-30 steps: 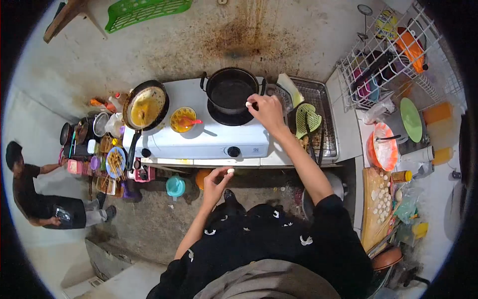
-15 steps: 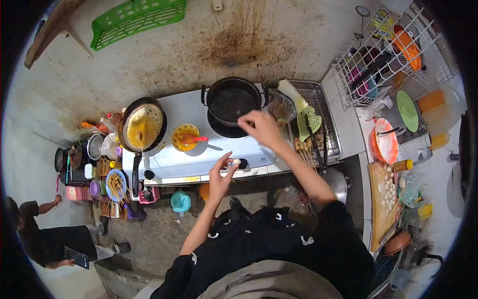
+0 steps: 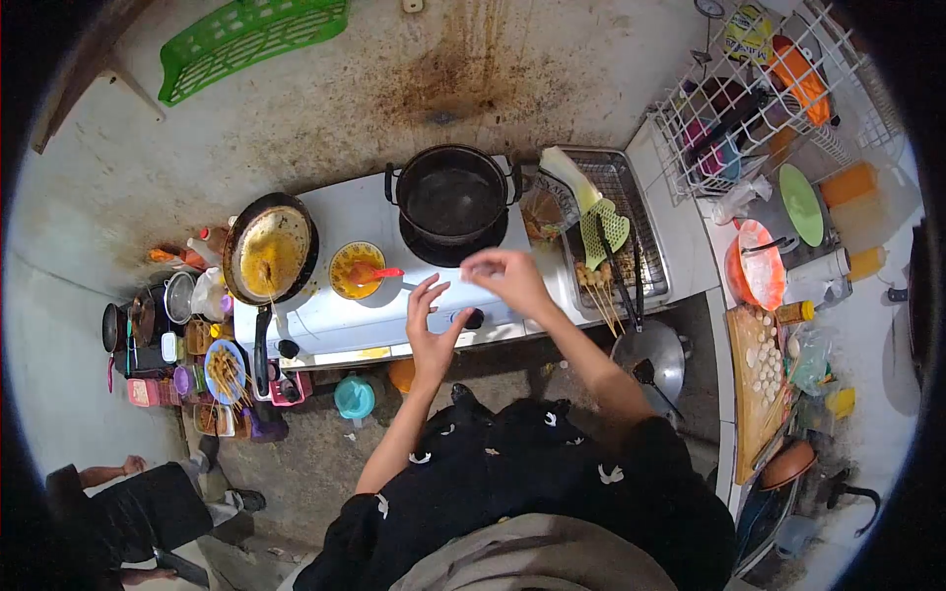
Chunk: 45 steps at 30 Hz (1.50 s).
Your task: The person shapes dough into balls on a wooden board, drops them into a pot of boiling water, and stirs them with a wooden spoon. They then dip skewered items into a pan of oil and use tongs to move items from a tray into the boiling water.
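Observation:
My left hand (image 3: 431, 330) is raised over the stove's front edge with thumb and fingers apart. Nothing shows between them. To its right, my right hand (image 3: 514, 284) has its fingertips drawn together, slightly blurred; I cannot tell what is in that pinch. Both hands are just in front of a black two-handled pot (image 3: 453, 197) of dark liquid on the right burner of the white stove (image 3: 394, 320). Left of the pot stands a yellow-patterned bowl (image 3: 340, 261) with orange-yellow contents and a red spoon (image 3: 379, 274).
A frying pan (image 3: 313, 236) with yellow residue sits on the left burner. Tongs (image 3: 623, 276), a green slotted turner (image 3: 613, 229) and skewers lie over a metal tray (image 3: 655, 261). Small white balls cover a wooden board (image 3: 744, 394) at right. Another person (image 3: 138, 517) stands at lower left.
The small white ball seen in my left fingers no longer shows there. My right hand has come down from the pot's rim toward my left hand. The other person has moved lower in view.

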Tool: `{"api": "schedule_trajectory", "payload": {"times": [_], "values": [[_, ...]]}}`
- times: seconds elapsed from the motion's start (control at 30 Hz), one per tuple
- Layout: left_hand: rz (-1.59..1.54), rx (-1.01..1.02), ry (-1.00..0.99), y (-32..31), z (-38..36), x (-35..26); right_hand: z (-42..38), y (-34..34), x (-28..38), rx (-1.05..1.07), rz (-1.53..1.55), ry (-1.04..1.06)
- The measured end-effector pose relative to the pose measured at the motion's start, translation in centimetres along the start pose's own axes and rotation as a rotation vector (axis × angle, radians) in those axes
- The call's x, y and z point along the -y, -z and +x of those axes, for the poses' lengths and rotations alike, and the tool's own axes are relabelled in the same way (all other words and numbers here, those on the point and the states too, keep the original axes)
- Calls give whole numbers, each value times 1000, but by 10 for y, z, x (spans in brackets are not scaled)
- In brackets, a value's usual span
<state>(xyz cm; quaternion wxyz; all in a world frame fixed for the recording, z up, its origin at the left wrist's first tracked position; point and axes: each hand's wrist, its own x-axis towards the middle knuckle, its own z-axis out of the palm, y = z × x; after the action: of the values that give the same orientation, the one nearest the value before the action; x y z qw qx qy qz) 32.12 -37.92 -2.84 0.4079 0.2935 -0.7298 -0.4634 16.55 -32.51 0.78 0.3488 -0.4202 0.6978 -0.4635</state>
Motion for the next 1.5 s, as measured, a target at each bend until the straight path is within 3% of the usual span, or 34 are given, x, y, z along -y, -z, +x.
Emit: {"api": "schedule_trajectory", "payload": {"times": [0.07, 0.2, 0.27, 0.4, 0.53, 0.63, 0.73, 0.9, 1.0, 1.03, 1.07, 1.1, 1.2, 1.27, 1.33, 1.5], "values": [[47, -11, -33, 1, 0, 0, 28, 9, -4, -246, -136, 220], [-2, 67, 19, 1, -8, 5, 70, 20, -18, -394, -405, 318], [-35, 93, 53, -3, -14, 4, 77, 22, -21, -416, -595, 506], [-95, 193, 110, -20, -27, -1, 50, 32, 0, -527, -635, 513], [-99, 430, 30, -48, -42, -11, -21, 56, 12, -571, -428, 442], [-121, 598, 92, -77, -59, -25, -86, 83, -9, -506, -402, 221], [-156, 776, 76, -109, -75, -40, -158, 103, -47, -633, -303, 74], [-96, 1132, -52, -169, -103, -76, -276, 162, -62, -687, -290, -167], [-236, 1257, 7, -214, -119, -98, -333, 223, -58, -759, -396, -242], [-262, 1282, -154, -232, -117, -113, -348, 246, -61, -823, -502, -286], [-209, 1283, -369, -249, -113, -128, -359, 268, -64, -883, -609, -327], [-226, 1281, -444, -265, -108, -153, -367, 290, -71, -888, -612, -331], [-286, 1175, -593, -333, -107, -189, -378, 344, -94, -990, -842, -306], [-260, 1128, -597, -378, -112, -206, -369, 367, -106, -984, -895, -441], [-192, 1095, -804, -429, -113, -196, -361, 384, -130, -965, -983, -406], [-38, 975, -778, -480, -124, -196, -354, 396, -143, -833, -1214, -354]]}}
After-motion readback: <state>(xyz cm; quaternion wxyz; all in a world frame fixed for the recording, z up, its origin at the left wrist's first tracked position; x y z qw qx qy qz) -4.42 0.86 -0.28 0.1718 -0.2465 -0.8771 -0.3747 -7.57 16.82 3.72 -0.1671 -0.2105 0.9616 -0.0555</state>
